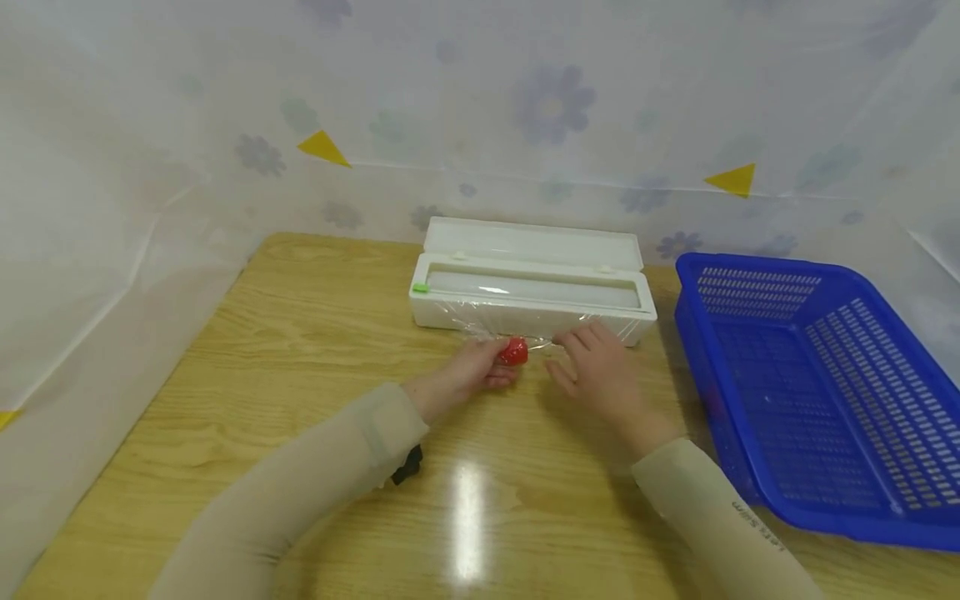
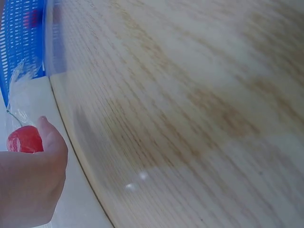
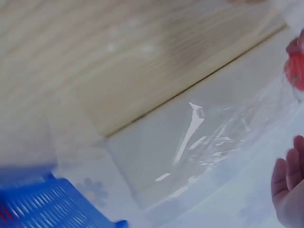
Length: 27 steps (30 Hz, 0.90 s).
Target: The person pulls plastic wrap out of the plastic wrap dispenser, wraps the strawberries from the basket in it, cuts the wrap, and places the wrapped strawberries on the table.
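Note:
My left hand (image 1: 474, 368) holds a small round red fruit (image 1: 515, 352) with a thin stem (image 2: 15, 117), gripped between thumb and fingers. Clear cling film (image 3: 204, 142) covers the fruit and runs back to a white dispenser box (image 1: 427, 313). The box's lid (image 1: 532, 242) is tipped back, and a film roll (image 1: 525, 286) lies inside. To the right of the fruit, my right hand (image 1: 600, 367) hovers with loosely bent fingers close to the film's front edge. In the right wrist view its fingers (image 3: 280, 178) hold nothing.
A blue slatted basket (image 1: 720, 408) stands on the right of the wooden table (image 1: 315, 333). Something red (image 2: 33, 19) shows through its side in the left wrist view. A flowered sheet (image 1: 450, 108) hangs behind. A green clip (image 1: 421, 287) sits at the box's left end.

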Available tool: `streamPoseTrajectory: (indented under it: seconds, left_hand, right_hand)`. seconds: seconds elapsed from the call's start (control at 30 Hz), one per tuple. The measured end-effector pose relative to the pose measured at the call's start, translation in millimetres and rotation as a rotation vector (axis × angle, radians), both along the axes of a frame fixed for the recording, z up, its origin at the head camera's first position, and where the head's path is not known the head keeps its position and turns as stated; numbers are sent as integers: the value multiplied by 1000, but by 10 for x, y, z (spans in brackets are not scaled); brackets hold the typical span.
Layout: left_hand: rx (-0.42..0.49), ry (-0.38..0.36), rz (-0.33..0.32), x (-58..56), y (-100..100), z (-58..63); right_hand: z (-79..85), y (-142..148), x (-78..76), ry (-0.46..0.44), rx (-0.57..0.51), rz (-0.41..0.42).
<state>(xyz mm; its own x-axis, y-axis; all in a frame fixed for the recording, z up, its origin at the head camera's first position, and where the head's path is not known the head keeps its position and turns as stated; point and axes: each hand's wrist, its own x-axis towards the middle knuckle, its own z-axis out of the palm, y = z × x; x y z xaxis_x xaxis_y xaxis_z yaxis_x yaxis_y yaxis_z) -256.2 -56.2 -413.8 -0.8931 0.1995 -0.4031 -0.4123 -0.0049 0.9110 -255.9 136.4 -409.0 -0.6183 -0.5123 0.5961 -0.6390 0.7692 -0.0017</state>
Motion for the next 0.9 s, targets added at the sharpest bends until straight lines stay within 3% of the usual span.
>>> streamPoseTrajectory:
  seconds: [0.07,0.17,0.37,0.53,0.7,0.9]
  left_hand:
    - [-1,0,6,2,-5,3]
    - [1,-8,3,5,-5,2]
    - [15,-25,-1,14,11,32]
    - [46,-29,29,33,-8,58]
    - [26,-33,118,42,-65,72]
    - [65,6,311,-1,-156,83]
  right_hand:
    - [-7,-48,40,-57,114,5]
    - [-39,-81,55,-112,204,-49]
    - [-106,-59,18,-40,224,-49]
    - [-90,-73,23,-63,249,-71]
    - [-61,-99,36,-115,256,-86]
    - [-49,-116,25,-156,250,-74]
